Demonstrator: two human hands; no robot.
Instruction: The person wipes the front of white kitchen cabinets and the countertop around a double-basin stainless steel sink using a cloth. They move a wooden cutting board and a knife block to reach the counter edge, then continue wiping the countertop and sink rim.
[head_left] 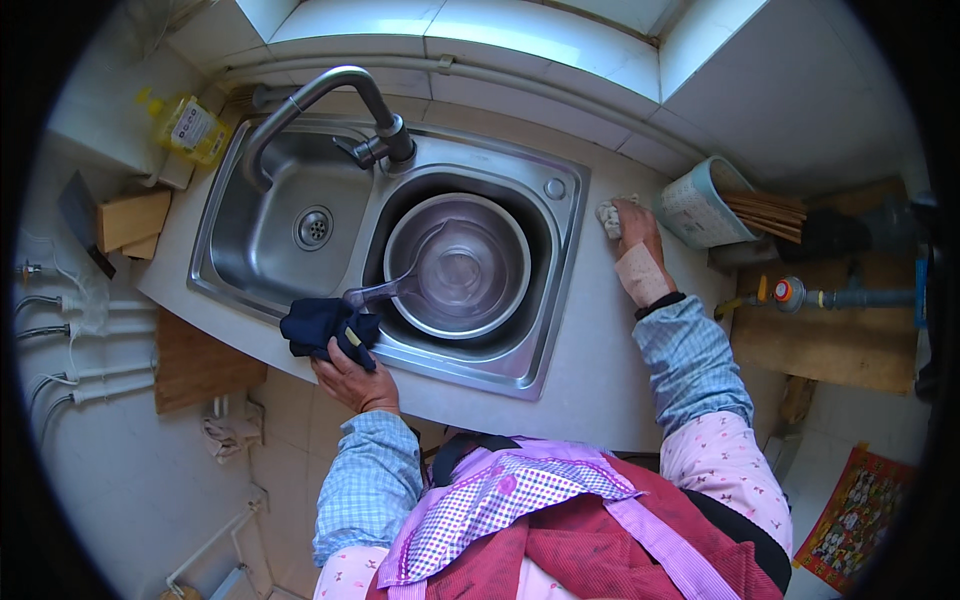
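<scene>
At the front left edge of the steel sink [560, 290], my left hand [360, 383] is closed on a bunched dark navy cloth [318, 328]. Farther off, on the counter to the right of the sink, my right hand [638, 240] presses a small crumpled whitish cloth [606, 216]. A round metal basin [522, 250] stands in the right sink bowl. Inside it sits a translucent purplish scoop [462, 265], its handle reaching over the rim toward the navy cloth.
The grey faucet [362, 85] arches over the left sink bowl. Back left stands a yellow soap bottle [195, 130]. A pale blue basket [700, 205] beside my right hand holds several chopsticks [765, 212]. Below at left is a wooden board [200, 365]; at right runs a pipe with a red-rimmed gauge [788, 293].
</scene>
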